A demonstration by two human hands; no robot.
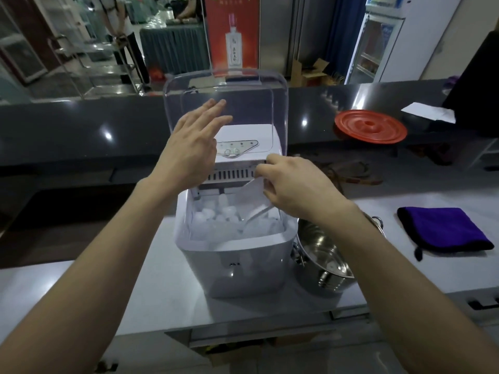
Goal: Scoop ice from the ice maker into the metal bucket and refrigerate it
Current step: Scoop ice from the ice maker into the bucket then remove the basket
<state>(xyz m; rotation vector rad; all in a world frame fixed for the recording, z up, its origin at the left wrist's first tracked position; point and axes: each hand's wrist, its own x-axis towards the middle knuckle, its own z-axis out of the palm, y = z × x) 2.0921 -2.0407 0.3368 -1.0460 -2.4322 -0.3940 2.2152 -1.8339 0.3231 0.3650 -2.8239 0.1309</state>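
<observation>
A white ice maker [243, 265] stands on the grey counter with its clear lid [226, 85] raised upright. Its bin holds a heap of ice cubes [218, 214]. My left hand [191, 147] is flat and open, fingers against the inside of the raised lid. My right hand [291, 184] is closed on the handle of a clear plastic scoop [255, 198], whose blade dips into the ice at the bin's right side. A shiny metal bucket [324, 255] stands right of the machine, touching it, with what looks like one ice cube in its bottom.
A purple cloth with black edging [440, 230] lies on the counter to the right. A red round lid [371, 126] and a white paper [428, 112] rest on the dark raised ledge behind. A glass-door fridge [375, 47] stands at the back right. A person stands far back left.
</observation>
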